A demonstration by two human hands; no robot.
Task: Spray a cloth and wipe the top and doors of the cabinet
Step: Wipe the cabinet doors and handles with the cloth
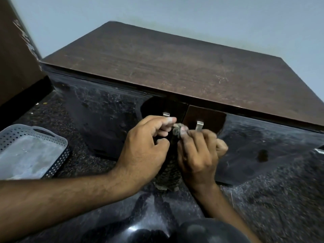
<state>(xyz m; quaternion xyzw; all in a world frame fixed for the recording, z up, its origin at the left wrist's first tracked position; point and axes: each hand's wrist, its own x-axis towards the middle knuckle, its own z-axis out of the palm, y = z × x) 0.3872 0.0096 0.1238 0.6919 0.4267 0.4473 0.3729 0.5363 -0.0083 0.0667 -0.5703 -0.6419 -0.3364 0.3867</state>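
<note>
Hands together at cabinet (pixel 175 64) front, just below its top edge: left hand (pixel 145 146) and right hand (pixel 198 155) both pinch a patterned cloth (pixel 171 178) bunched between them, beside the door handles (pixel 199 126). Perforated grey basket (pixel 10 135) left of cabinet.

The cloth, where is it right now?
In the head view the cloth hangs at centre, pinched at its top between the left hand and the right hand, in front of the cabinet doors just below their metal handles.
</note>
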